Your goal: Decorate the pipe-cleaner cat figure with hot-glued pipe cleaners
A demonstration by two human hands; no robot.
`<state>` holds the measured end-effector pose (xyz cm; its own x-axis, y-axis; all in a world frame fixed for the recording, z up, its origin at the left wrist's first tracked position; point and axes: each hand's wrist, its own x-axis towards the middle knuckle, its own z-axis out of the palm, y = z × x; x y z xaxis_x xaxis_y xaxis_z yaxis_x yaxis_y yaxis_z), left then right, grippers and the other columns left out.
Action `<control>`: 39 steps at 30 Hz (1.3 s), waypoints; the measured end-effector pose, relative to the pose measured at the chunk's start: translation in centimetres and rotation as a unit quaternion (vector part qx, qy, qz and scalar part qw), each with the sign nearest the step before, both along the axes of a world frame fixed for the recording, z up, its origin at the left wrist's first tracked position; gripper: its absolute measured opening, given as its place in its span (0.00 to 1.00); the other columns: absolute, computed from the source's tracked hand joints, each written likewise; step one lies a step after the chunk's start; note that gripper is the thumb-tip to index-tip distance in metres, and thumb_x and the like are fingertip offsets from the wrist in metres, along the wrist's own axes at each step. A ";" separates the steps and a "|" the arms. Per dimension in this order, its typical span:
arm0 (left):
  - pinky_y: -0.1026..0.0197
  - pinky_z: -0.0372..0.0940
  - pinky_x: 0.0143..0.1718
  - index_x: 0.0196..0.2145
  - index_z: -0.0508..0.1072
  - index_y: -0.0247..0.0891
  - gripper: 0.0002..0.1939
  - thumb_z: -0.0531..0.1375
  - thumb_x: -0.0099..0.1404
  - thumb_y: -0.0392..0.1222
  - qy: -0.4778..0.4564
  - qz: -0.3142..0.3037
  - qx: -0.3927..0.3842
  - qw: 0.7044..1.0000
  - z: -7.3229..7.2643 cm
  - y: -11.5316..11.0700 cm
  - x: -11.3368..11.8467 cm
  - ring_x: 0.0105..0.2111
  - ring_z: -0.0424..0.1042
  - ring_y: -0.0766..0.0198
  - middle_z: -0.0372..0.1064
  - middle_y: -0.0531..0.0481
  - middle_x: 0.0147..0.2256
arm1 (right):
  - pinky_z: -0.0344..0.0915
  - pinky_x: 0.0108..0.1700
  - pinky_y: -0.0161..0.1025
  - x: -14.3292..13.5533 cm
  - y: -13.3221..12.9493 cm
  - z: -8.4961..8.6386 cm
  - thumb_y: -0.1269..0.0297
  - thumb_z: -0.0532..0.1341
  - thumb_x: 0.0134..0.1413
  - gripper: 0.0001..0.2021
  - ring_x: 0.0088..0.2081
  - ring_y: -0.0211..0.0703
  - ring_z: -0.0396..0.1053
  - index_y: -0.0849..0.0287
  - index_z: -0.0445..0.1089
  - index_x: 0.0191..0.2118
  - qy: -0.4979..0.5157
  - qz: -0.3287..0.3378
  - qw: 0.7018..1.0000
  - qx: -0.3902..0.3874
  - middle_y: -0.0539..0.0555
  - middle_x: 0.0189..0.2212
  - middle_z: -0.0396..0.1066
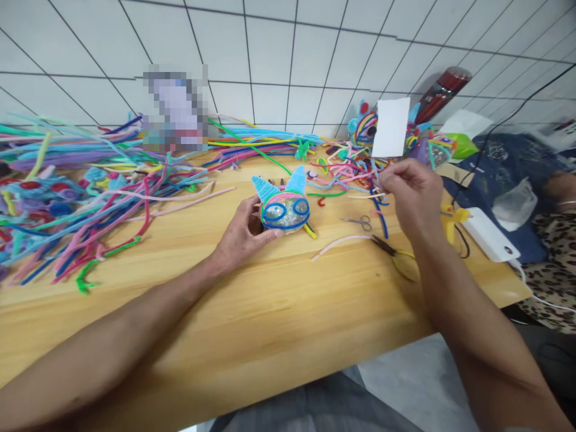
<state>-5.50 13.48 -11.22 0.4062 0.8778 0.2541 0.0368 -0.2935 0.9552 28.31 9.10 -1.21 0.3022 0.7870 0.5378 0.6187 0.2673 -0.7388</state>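
Observation:
My left hand (238, 240) is closed around the side of a small animal-head craft (287, 211) made of pipe cleaners. The head has two light-blue pointed ears, dark-blue eye rings and a shiny, clear-looking face. Off to the right, my right hand (411, 186) is raised with thumb and fingers pinched together; whatever sits between the fingertips is too small to make out. Just beyond those fingertips spreads a pile of cut pipe-cleaner pieces (346, 171). Small scissors (360, 222) and yellow-handled pliers (400, 258) lie on the table between the hands.
Long pipe cleaners (103, 198) are heaped at the left. Finished-looking colourful crafts (363, 127), a white card (390, 127) and a red bottle (443, 93) stand at the back right. A yellow glue gun (451, 221) and white power strip (491, 234) are near another person's arm (560, 186).

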 end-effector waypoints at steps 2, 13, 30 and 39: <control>0.45 0.75 0.60 0.65 0.64 0.42 0.45 0.79 0.59 0.55 -0.001 -0.002 0.000 1.000 0.0 0.0 0.0 0.56 0.79 0.50 0.71 0.38 0.63 | 0.63 0.31 0.38 0.6 -0.4 0.5 0.66 0.67 0.54 0.04 0.26 0.39 0.65 0.53 0.75 0.29 0.014 -0.018 1.000 0.013 0.46 0.23 0.71; 0.47 0.77 0.58 0.62 0.66 0.42 0.41 0.79 0.59 0.52 -0.049 -0.027 -0.022 0.998 0.1 0.0 0.2 0.55 0.80 0.52 0.74 0.40 0.60 | 0.65 0.37 0.41 -5.3 -0.1 -2.7 0.64 0.65 0.60 0.07 0.33 0.42 0.72 0.54 0.75 0.30 -0.074 0.136 0.984 -0.088 0.50 0.29 0.77; 0.45 0.76 0.59 0.64 0.64 0.42 0.44 0.79 0.58 0.52 -0.046 -0.027 -0.035 0.998 -0.2 0.0 0.2 0.54 0.80 0.51 0.73 0.39 0.61 | 0.70 0.39 0.51 -0.8 -5.1 6.3 0.56 0.74 0.56 0.12 0.31 0.48 0.69 0.44 0.72 0.28 0.107 0.077 0.991 0.002 0.51 0.30 0.72; 0.47 0.75 0.60 0.63 0.66 0.43 0.41 0.79 0.59 0.50 -0.057 -0.040 -0.024 0.997 -0.3 0.3 0.1 0.57 0.78 0.52 0.72 0.40 0.63 | 0.64 0.35 0.39 -6.2 0.8 -3.4 0.65 0.64 0.57 0.04 0.30 0.40 0.69 0.55 0.75 0.32 -0.061 0.187 0.974 -0.115 0.49 0.28 0.76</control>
<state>-5.43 13.73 -11.47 0.4455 0.8565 0.2605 -0.0943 -0.2445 0.9651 22.08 9.89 -4.65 -0.0846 0.9337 0.3480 0.5971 0.3271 -0.7324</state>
